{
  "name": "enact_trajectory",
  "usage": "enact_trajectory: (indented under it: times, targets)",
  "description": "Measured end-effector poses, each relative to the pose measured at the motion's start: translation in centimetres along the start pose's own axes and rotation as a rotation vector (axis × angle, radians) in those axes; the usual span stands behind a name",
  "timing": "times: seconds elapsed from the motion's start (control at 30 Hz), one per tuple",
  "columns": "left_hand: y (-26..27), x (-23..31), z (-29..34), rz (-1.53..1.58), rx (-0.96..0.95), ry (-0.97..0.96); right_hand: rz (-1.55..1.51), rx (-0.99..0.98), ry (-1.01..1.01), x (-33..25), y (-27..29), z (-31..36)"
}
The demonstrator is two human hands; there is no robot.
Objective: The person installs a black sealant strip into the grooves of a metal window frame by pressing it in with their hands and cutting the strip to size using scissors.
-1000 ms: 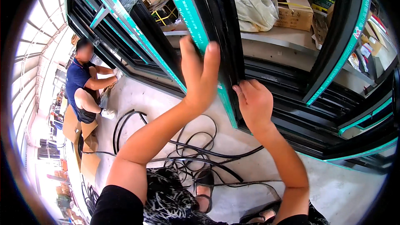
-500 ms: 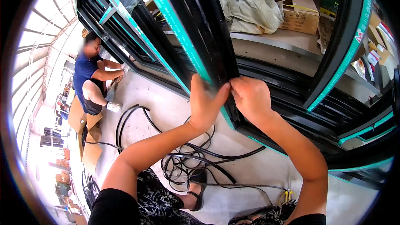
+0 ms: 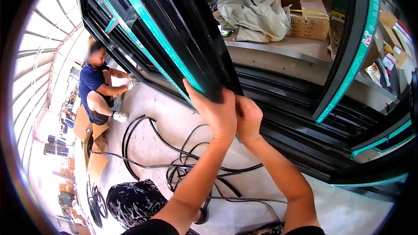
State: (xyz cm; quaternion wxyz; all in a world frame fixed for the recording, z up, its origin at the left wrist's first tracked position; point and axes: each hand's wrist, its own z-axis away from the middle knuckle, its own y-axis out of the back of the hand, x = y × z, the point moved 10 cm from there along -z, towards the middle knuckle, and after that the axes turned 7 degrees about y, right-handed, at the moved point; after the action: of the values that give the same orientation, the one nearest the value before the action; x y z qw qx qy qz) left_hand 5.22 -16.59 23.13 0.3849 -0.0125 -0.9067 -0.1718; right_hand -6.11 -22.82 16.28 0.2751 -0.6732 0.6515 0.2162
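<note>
A black window frame post (image 3: 196, 39) with teal protective tape (image 3: 161, 39) along it slants down in front of me. My left hand (image 3: 217, 115) is wrapped round the lower part of this post, one finger stretched along the taped face. Close beside it, my right hand (image 3: 249, 117) is closed against the post's right edge, its fingers curled in. Whatever those fingers pinch, if anything, is hidden. Below my hands, long black rubber strips (image 3: 174, 178) lie in loose tangled loops on the pale floor.
At the left, a person (image 3: 98, 82) in a dark blue shirt squats by the frame's far end, near open cardboard flaps (image 3: 96, 165). Behind the frame, a shelf (image 3: 278, 50) bears a grey-green cloth (image 3: 252, 13) and a cardboard box (image 3: 305, 15). More black strip coils (image 3: 96, 202) lie lower left.
My left hand has shifted its grip on the post and now sits tight against my right hand. Both forearms have come closer together. The view has shifted slightly.
</note>
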Motion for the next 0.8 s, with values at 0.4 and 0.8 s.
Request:
enact_trajectory:
  times: [0.4, 0.8]
  targets:
    - [-0.2, -0.3, 0.4, 0.031, 0.112, -0.077, -0.001, -0.218, -0.17, -1.0, 1.9, 1.6]
    - [-0.7, -2.8, 2.3, 0.069, -0.06, 0.091, 0.252, -0.22, -0.043, 0.6, 0.5, 3.0]
